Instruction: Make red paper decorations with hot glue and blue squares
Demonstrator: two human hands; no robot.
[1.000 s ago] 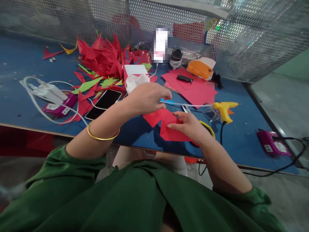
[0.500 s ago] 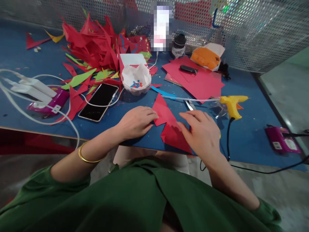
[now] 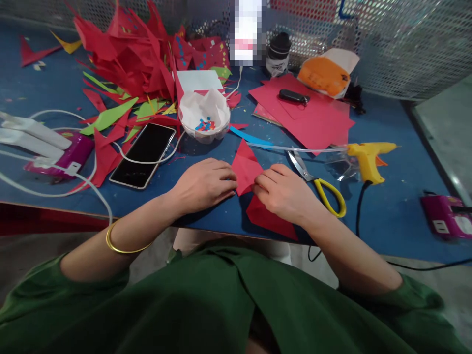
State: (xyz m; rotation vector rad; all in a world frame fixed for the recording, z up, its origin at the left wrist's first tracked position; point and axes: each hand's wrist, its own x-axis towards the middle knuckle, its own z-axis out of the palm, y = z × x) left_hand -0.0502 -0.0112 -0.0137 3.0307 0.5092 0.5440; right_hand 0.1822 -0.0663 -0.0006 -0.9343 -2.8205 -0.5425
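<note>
A folded red paper piece lies near the table's front edge, its pointed end away from me. My left hand rests at its left edge, fingers together and touching the paper. My right hand is bent over its middle, fingertips pressed on the paper and closed on it. The lower part of the paper shows below my right hand. Yellow-handled scissors lie right of that hand, beside a yellow glue gun.
A phone and a white-lined bowl with small red and blue bits lie behind my left hand. A heap of red cut paper is at the back left, red sheets at the back right. Cables cross the left side.
My right hand has moved left onto the paper's middle and its fingers have closed together. The scissors' yellow handles have come into sight. The view has shifted slightly.
</note>
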